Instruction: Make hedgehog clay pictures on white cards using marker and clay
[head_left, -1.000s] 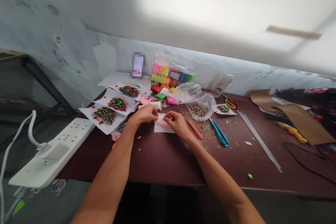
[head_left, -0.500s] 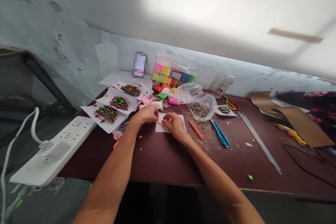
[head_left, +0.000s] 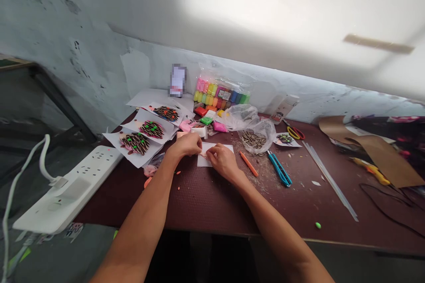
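A small white sheet of paper (head_left: 216, 147) lies on the dark red table (head_left: 202, 199), with a bit of pale pinkish material on it between my hands. My left hand (head_left: 188, 145) is at the sheet's left edge, fingers pinched together. Over the sheet's right half my right hand (head_left: 222, 158) has its thumb and fingers drawn in close to that material. What either hand pinches is too small to make out. Just behind are white clay (head_left: 199, 131) and pink clay (head_left: 186, 126). An orange stick-like tool (head_left: 249, 163) lies right of my right hand.
Spiky clay hedgehogs (head_left: 151, 129) sit on paper sheets at left, beside a white power strip (head_left: 71, 192). A plastic bag of seed-like pieces (head_left: 255, 138), a blue utility knife (head_left: 279, 169), scissors (head_left: 295, 132), clear sticks (head_left: 330, 181) and a yellow glue gun (head_left: 371, 170) lie right.
Both hands stay over the paper with only slight finger movement. The whole view has shifted a little.
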Motion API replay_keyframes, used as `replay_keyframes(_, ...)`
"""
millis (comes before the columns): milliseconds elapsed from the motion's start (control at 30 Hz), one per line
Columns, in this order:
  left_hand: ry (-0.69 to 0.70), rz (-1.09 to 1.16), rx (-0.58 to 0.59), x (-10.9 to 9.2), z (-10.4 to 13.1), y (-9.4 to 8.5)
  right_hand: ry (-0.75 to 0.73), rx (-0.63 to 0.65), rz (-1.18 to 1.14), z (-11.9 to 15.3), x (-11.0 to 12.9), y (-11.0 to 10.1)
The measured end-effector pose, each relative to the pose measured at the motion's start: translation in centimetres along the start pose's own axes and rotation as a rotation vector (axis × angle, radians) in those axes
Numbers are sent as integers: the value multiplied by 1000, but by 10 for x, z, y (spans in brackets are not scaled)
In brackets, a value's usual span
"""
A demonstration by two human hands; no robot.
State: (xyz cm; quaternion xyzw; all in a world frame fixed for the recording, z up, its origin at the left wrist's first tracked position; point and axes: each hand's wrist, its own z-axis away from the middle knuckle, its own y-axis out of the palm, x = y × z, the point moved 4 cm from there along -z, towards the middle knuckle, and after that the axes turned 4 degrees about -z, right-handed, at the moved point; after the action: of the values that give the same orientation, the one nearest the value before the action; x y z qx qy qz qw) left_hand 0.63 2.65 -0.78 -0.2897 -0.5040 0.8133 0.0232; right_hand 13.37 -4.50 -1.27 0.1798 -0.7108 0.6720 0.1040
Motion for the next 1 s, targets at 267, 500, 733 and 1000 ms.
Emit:
replay_keyframes(267, 9, 6, 13, 0, 0, 0, 28, 23, 11, 2, -4, -7)
replay_keyframes(500, 5, 32, 26, 2, -2, 2, -35, 91, 122, 9, 5, -8)
replay_keyframes(733, 4, 32, 14, 3, -2, 1, -69, 132, 246, 11, 9, -6)
replay_keyframes(1000, -4, 33, 14, 2, 0, 0, -36, 113, 182, 11, 5, -7)
